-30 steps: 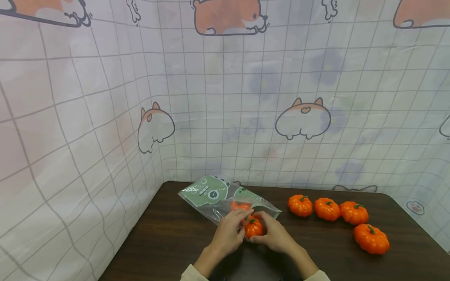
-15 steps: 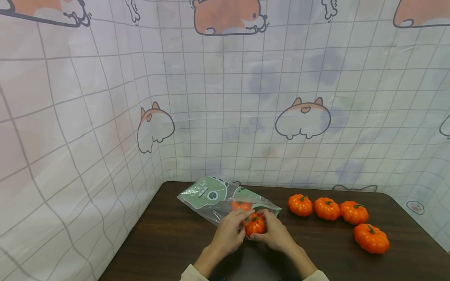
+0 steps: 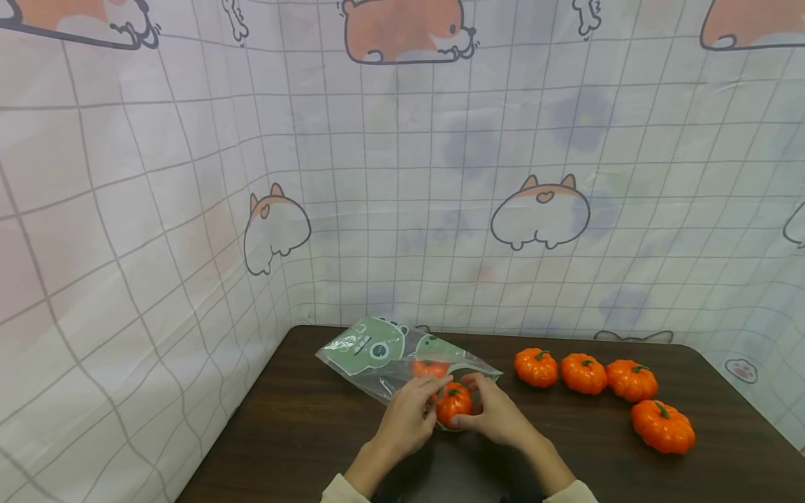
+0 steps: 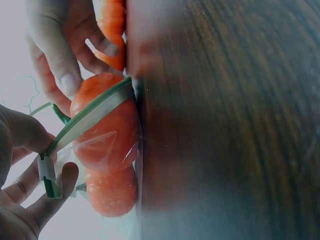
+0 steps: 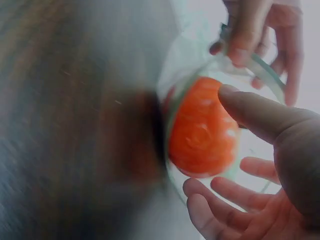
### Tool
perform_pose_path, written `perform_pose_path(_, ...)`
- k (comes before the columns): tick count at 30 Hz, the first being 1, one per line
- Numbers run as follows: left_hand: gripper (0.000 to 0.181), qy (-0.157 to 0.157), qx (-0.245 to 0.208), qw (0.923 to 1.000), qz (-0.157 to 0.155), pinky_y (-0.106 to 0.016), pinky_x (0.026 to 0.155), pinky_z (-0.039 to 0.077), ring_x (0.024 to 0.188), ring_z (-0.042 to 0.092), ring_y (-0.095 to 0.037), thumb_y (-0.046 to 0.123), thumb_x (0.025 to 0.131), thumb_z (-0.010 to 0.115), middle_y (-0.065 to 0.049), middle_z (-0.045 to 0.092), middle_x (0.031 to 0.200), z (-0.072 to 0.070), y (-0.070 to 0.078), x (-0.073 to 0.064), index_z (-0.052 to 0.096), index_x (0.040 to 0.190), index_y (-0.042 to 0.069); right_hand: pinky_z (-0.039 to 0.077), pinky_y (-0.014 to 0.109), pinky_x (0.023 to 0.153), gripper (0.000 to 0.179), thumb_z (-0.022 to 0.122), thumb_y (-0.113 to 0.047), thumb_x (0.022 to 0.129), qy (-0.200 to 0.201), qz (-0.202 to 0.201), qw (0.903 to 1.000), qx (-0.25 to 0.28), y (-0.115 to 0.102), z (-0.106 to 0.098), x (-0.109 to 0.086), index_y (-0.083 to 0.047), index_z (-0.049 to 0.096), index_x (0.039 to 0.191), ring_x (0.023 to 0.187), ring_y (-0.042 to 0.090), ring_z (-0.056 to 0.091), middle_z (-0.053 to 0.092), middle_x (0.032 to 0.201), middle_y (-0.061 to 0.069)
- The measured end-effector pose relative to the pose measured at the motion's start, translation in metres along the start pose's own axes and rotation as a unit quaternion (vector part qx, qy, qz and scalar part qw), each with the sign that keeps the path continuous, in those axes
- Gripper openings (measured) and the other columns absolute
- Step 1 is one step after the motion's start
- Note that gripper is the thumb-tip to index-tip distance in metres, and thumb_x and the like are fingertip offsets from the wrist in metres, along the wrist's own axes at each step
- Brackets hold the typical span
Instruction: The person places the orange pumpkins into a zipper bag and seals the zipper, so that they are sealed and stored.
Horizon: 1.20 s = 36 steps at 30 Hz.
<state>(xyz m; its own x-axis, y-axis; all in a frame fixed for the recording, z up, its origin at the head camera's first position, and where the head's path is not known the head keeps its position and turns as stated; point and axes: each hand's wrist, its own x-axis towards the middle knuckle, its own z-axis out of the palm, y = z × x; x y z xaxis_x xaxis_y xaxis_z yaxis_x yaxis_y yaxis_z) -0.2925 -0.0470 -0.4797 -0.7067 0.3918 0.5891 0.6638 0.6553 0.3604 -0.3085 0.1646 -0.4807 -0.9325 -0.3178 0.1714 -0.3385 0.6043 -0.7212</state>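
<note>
A clear zip bag [image 3: 367,346] with green cartoon print lies on the dark table, its mouth toward me. One small orange pumpkin [image 3: 430,368] shows through the plastic, farther inside. Another pumpkin [image 3: 454,404], with a green stem, sits at the mouth, and the green zip strip [image 4: 95,106] crosses in front of it in the left wrist view. My left hand [image 3: 409,412] pinches the strip beside the white slider [image 4: 46,169]. My right hand [image 3: 497,413] is spread loosely around the front pumpkin's right side, thumb tip [image 5: 230,92] at its edge, lower fingers apart from it.
Several more orange pumpkins stand to the right on the table [image 3: 283,426], the closest one [image 3: 663,426] nearer the right edge and another [image 3: 536,367] just right of the bag. A grid-patterned cloth [image 3: 402,265] with cartoon dogs hangs behind and at the left.
My right fingers have loosened from the front pumpkin, which sits slightly farther left between my hands. The bag's rim shows below it. My left hand stays at the mouth.
</note>
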Motion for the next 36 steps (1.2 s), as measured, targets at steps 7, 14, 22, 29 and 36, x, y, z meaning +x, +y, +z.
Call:
perform_pose_path(7, 0.061, 0.001, 0.005, 1.0000, 0.000, -0.018, 0.071, 0.045, 0.083, 0.053, -0.008, -0.005, 0.079, 0.070, 0.004, 0.070, 0.101, -0.001, 0.000, 0.000, 0.067, 0.135, 0.019, 0.053, 0.032, 0.072, 0.054, 0.079, -0.028, 0.089, 0.012, 0.020, 0.9995, 0.022, 0.001, -0.026, 0.000, -0.004, 0.058, 0.133, 0.087, 0.019, 0.064, 0.066, 0.127, 0.019)
perform_pose_path(14, 0.063, 0.002, 0.004, 1.0000, -0.001, -0.019, 0.071, 0.046, 0.082, 0.053, -0.007, -0.007, 0.078, 0.069, 0.006, 0.069, 0.100, -0.002, -0.001, 0.000, 0.068, 0.135, 0.020, 0.054, 0.033, 0.073, 0.045, 0.074, -0.032, 0.093, 0.044, 0.046, 0.9979, 0.005, 0.013, -0.047, -0.001, -0.008, 0.061, 0.129, 0.090, 0.019, 0.066, 0.069, 0.125, 0.015)
perform_pose_path(22, 0.063, 0.011, 0.014, 0.9997, 0.019, -0.019, 0.070, 0.044, 0.081, 0.054, -0.008, -0.008, 0.075, 0.069, 0.004, 0.071, 0.101, -0.001, -0.003, 0.000, 0.069, 0.132, 0.018, 0.056, 0.044, 0.085, 0.045, 0.069, -0.033, 0.096, 0.083, 0.067, 0.9942, -0.009, 0.024, -0.066, -0.007, -0.006, 0.059, 0.131, 0.109, 0.034, 0.066, 0.068, 0.125, 0.016)
perform_pose_path(29, 0.063, -0.012, 0.005, 0.9999, 0.011, -0.019, 0.073, 0.046, 0.084, 0.055, -0.010, -0.009, 0.077, 0.068, 0.002, 0.072, 0.112, -0.005, -0.002, 0.000, 0.068, 0.134, 0.018, 0.053, 0.052, 0.095, 0.055, 0.068, -0.037, 0.097, 0.109, 0.088, 0.9902, -0.003, 0.033, -0.080, -0.012, -0.001, 0.053, 0.136, 0.124, 0.043, 0.059, 0.057, 0.139, 0.025)
perform_pose_path(36, 0.063, -0.024, 0.003, 0.9997, 0.001, -0.019, 0.074, 0.047, 0.087, 0.057, -0.010, -0.009, 0.077, 0.068, 0.002, 0.072, 0.117, -0.008, -0.001, 0.000, 0.067, 0.134, 0.018, 0.051, 0.054, 0.097, 0.063, 0.067, -0.036, 0.098, 0.125, 0.111, 0.9858, 0.014, 0.045, -0.089, -0.013, 0.002, 0.044, 0.143, 0.123, 0.046, 0.057, 0.047, 0.145, 0.031)
